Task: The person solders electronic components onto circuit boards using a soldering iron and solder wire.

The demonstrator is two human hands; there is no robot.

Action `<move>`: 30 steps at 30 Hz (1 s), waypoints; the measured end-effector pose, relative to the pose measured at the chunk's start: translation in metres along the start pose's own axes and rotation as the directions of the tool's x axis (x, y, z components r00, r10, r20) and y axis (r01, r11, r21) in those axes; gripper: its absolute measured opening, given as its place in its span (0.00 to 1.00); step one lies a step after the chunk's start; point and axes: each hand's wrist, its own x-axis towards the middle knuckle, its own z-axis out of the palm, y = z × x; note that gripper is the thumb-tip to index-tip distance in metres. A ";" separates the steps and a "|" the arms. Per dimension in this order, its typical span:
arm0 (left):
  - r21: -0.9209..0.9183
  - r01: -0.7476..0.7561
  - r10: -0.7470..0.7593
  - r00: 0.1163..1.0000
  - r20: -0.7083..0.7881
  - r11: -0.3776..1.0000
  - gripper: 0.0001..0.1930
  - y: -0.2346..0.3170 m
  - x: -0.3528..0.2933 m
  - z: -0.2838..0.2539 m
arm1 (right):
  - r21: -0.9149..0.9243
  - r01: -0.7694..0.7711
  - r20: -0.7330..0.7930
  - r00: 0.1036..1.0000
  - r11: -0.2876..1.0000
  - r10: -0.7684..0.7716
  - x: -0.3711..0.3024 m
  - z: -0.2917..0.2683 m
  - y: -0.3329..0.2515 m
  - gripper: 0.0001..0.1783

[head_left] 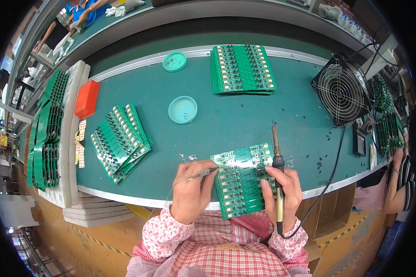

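Observation:
A green circuit board panel (246,177) with two columns of small components lies in front of me at the near edge of the bench. My left hand (189,196) pinches a slim solder wire holder (201,174), its tip over the panel's upper left; a thin wire trails back from it. In my right hand (289,191) rests a soldering iron (278,161), its tip pointing away from me, beyond the panel. Fingers of that same hand touch the panel's right side.
Stacked panels stand at the back (242,69) and left (121,141). Two round turquoise dishes (183,121) hold small parts. A red box (86,99) is at far left, a black fan (342,90) at right. Loose black bits lie near the iron's cord (333,173). Another person sits at right.

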 end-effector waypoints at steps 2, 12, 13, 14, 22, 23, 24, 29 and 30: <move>0.001 -0.020 0.020 1.000 -0.008 1.000 0.09 0.000 0.001 -0.001 | 0.008 0.030 0.003 1.000 1.000 -0.030 -0.001 -0.002 -0.002 0.22; -0.008 -0.008 0.008 1.000 -0.013 1.000 0.12 0.001 0.000 0.001 | 0.442 -0.108 -0.062 0.987 0.891 0.151 -0.021 -0.001 -0.011 0.09; -0.004 -0.015 0.015 1.000 -0.015 1.000 0.13 0.000 0.000 0.002 | 0.489 -0.133 -0.043 0.984 0.862 0.176 -0.021 -0.001 -0.012 0.09; 0.001 -0.022 0.022 1.000 -0.017 1.000 0.13 0.000 0.000 0.002 | 0.485 -0.131 -0.030 0.986 0.864 0.166 -0.020 -0.001 -0.012 0.10; -0.003 -0.023 0.023 1.000 -0.022 1.000 0.12 0.000 0.001 0.002 | 0.521 -0.041 -0.065 0.994 0.852 0.088 -0.018 0.003 -0.009 0.11; -0.001 -0.018 0.018 1.000 -0.021 1.000 0.12 0.000 0.000 0.002 | 0.527 -0.041 -0.061 0.994 0.849 0.086 -0.018 0.003 -0.009 0.11; -0.001 -0.018 0.018 1.000 -0.021 1.000 0.12 0.000 0.000 0.002 | 0.527 -0.041 -0.061 0.994 0.849 0.086 -0.017 0.003 -0.010 0.11; 0.003 -0.027 0.027 0.999 -0.025 1.000 0.12 -0.001 0.001 0.002 | 0.524 -0.045 -0.039 0.996 0.851 0.077 -0.015 0.002 -0.011 0.12; 0.003 -0.027 0.027 0.999 -0.025 1.000 0.12 -0.001 0.001 0.002 | 0.524 -0.045 -0.038 0.996 0.851 0.077 -0.015 0.002 -0.011 0.12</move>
